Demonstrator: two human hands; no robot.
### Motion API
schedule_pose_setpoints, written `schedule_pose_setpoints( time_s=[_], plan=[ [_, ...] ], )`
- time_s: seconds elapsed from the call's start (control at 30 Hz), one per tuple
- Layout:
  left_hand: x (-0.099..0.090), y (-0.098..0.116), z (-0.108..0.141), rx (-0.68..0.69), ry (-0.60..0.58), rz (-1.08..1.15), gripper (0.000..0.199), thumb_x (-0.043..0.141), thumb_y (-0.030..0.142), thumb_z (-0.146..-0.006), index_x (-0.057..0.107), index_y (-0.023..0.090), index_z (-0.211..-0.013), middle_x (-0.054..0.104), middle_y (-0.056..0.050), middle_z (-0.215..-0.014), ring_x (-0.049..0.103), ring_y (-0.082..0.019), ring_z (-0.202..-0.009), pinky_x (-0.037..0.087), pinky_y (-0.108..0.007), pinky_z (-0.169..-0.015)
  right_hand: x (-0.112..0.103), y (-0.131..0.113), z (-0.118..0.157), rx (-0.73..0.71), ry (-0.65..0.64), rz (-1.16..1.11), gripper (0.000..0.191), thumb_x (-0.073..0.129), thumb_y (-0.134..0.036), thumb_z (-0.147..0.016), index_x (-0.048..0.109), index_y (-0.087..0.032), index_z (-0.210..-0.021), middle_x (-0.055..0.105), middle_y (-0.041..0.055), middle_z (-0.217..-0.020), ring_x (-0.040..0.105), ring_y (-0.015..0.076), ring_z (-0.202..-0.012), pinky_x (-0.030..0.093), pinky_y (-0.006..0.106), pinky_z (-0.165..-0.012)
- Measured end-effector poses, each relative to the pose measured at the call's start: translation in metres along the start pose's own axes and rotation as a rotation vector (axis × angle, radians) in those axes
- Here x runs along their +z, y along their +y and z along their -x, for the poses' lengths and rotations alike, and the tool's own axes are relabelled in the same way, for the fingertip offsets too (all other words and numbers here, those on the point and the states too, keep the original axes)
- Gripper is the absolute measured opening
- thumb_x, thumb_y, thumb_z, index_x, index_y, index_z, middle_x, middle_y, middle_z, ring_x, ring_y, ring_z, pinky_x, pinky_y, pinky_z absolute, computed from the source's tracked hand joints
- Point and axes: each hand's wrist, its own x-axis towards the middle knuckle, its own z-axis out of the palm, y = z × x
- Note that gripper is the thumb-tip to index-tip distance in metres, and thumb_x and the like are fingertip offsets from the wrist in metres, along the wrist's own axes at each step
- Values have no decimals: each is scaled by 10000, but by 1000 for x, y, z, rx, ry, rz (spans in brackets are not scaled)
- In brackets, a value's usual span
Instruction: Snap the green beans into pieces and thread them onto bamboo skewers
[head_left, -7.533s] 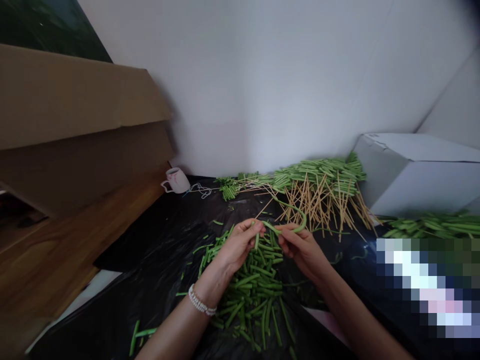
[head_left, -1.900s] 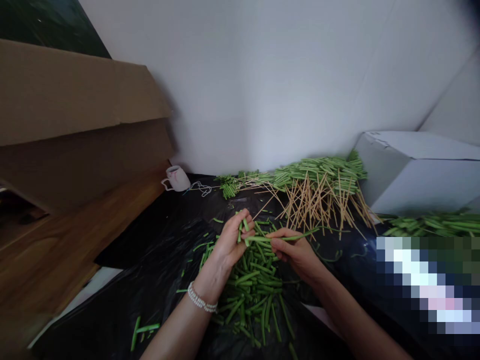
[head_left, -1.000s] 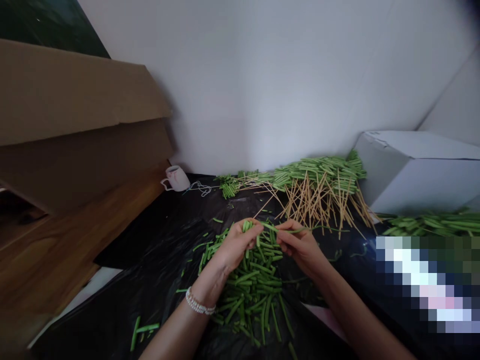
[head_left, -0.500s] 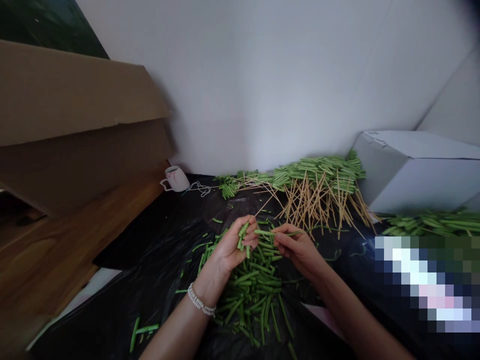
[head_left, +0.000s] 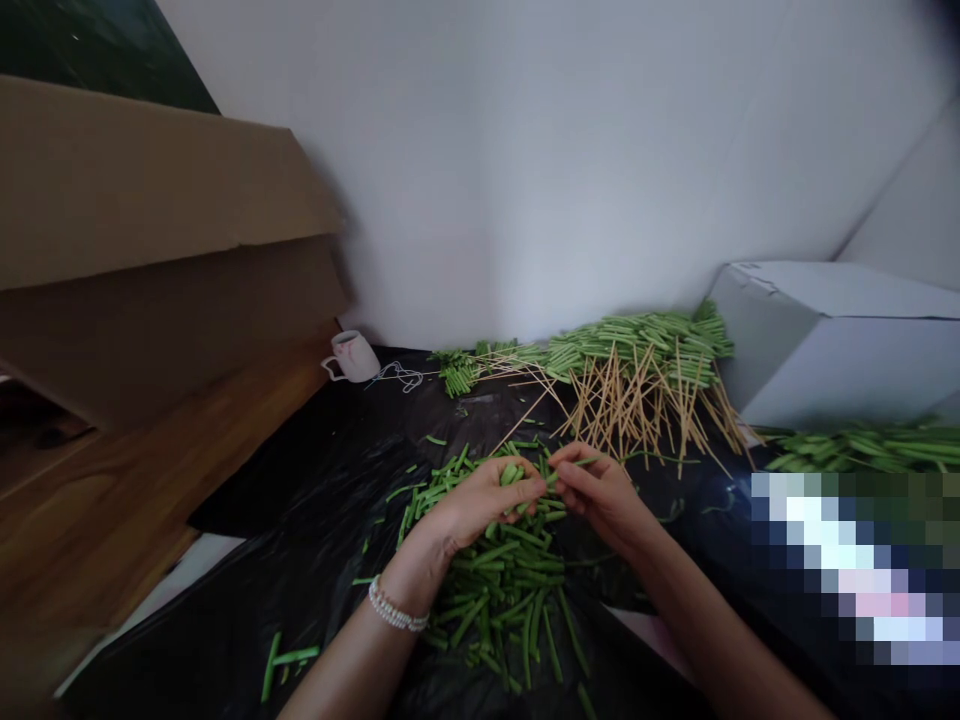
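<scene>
My left hand point(head_left: 487, 498), with a beaded bracelet point(head_left: 396, 606) at its wrist, is closed around several short green stem pieces point(head_left: 512, 474). Close to its right, my right hand point(head_left: 596, 488) pinches a thin green stem between thumb and fingers. The fingertips of both hands nearly meet. Under and in front of them lies a loose pile of cut green stems point(head_left: 495, 580) on black plastic sheeting point(head_left: 337, 540). Behind the hands, thin wooden sticks point(head_left: 622, 405) carry rows of green pieces point(head_left: 645, 340).
A white mug point(head_left: 355, 357) with string beside it stands at the back left, near a large cardboard box point(head_left: 165, 190). A white box point(head_left: 847, 340) is at the right, with more green stems point(head_left: 870, 447) before it. A pale wall rises behind.
My left hand has turned palm down and moved right, close to my right hand. The stem between my right fingers now shows less, its left end being at my left fingertips.
</scene>
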Motion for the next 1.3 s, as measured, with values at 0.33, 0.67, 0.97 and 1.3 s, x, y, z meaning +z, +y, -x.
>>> schedule_pose_setpoints(
  time_s=[0.33, 0.67, 0.97, 1.3],
  plan=[
    [0, 4, 0, -64, -10, -89, 400, 696, 545, -743, 622, 156, -799, 557, 23, -645, 399, -64, -516, 221, -180, -435, -4, -4, -3, -66, 49, 76, 296, 798, -429, -710, 626, -189, -717, 642, -18, -599, 458, 59, -453, 297, 178, -410],
    [-4, 4, -4, 188, 165, -444, 258, 660, 412, -787, 632, 161, -737, 556, 22, -632, 443, -112, -585, 345, -217, -550, 0, -3, 2, -782, -9, 1287, 233, 486, -178, -934, 684, -195, -1056, 698, 87, -946, 580, 226, -918, 448, 383, -816],
    [-3, 1, -6, 219, 200, -496, 247, 577, 380, -847, 587, 165, -727, 535, 24, -611, 424, -116, -569, 327, -222, -549, 3, 11, 4, -959, -34, 1872, 329, 418, -81, -922, 583, -76, -1207, 648, 130, -942, 553, 260, -872, 406, 390, -789],
    [10, 3, -2, 262, 159, -134, 250, 657, 397, -823, 603, 156, -781, 513, 27, -638, 384, -83, -539, 298, -190, -491, 15, 10, 11, -404, -49, 1093, 274, 286, -258, -998, 410, -246, -754, 471, -42, -590, 457, 134, -509, 313, 258, -526]
  ],
)
